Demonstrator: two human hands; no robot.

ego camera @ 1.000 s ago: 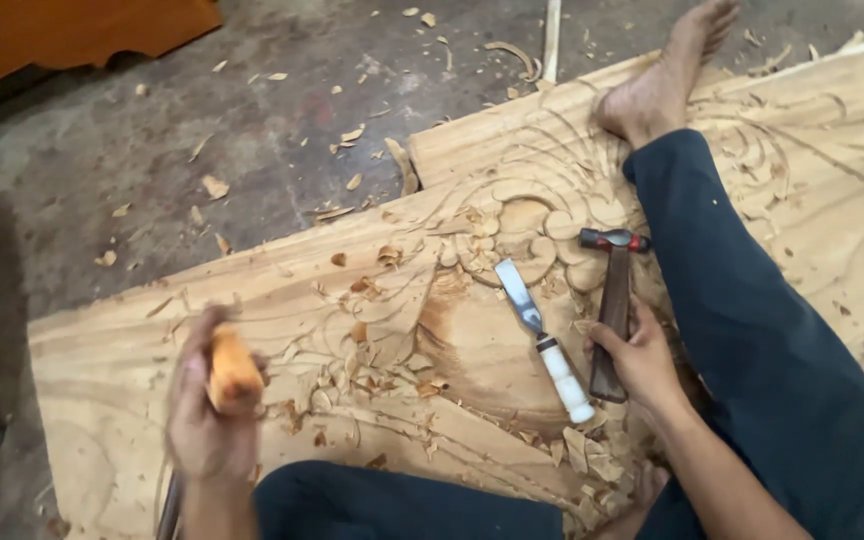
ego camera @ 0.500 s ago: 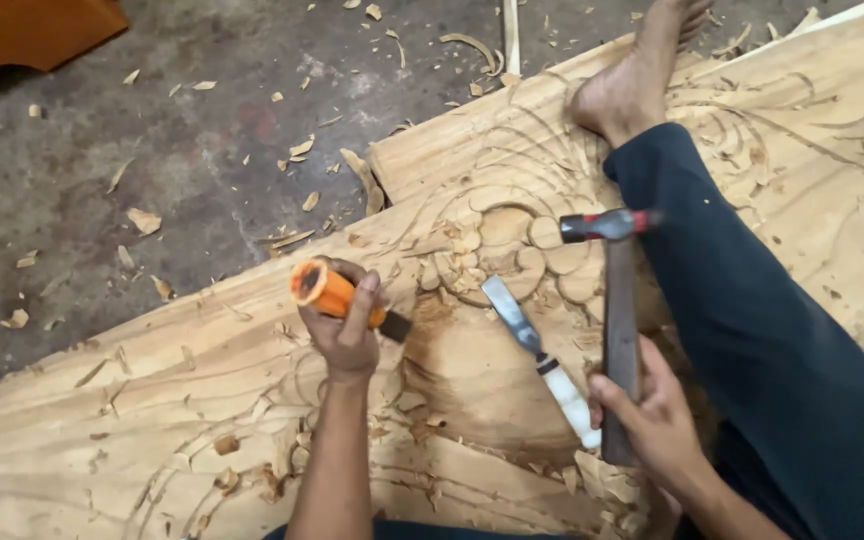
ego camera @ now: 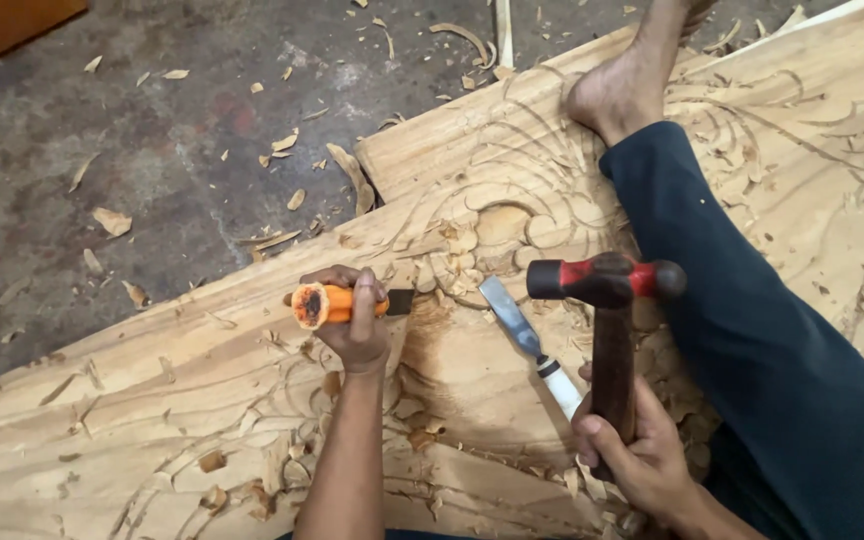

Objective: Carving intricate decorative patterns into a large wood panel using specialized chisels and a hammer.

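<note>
My right hand (ego camera: 637, 455) is wrapped tight round the hammer (ego camera: 607, 330), head raised. My left hand (ego camera: 357, 320) is closed on the orange chisel (ego camera: 337, 304), lying low on the panel (ego camera: 152, 400). I'd steady the edge in its cut, strike squarely. A white chisel (ego camera: 532, 345) lies between.

Orange-handled chisel (ego camera: 337, 303) with dark ferrule, hammer (ego camera: 607, 330) with black-and-red head on dark brown shaft, second chisel (ego camera: 530, 345) grey-bladed with white handle, pale tan wood panel (ego camera: 152, 440) carved in swirling scrolls, navy trouser leg (ego camera: 752, 320), grey floor (ego camera: 102, 150) flecked with tan chips.
</note>
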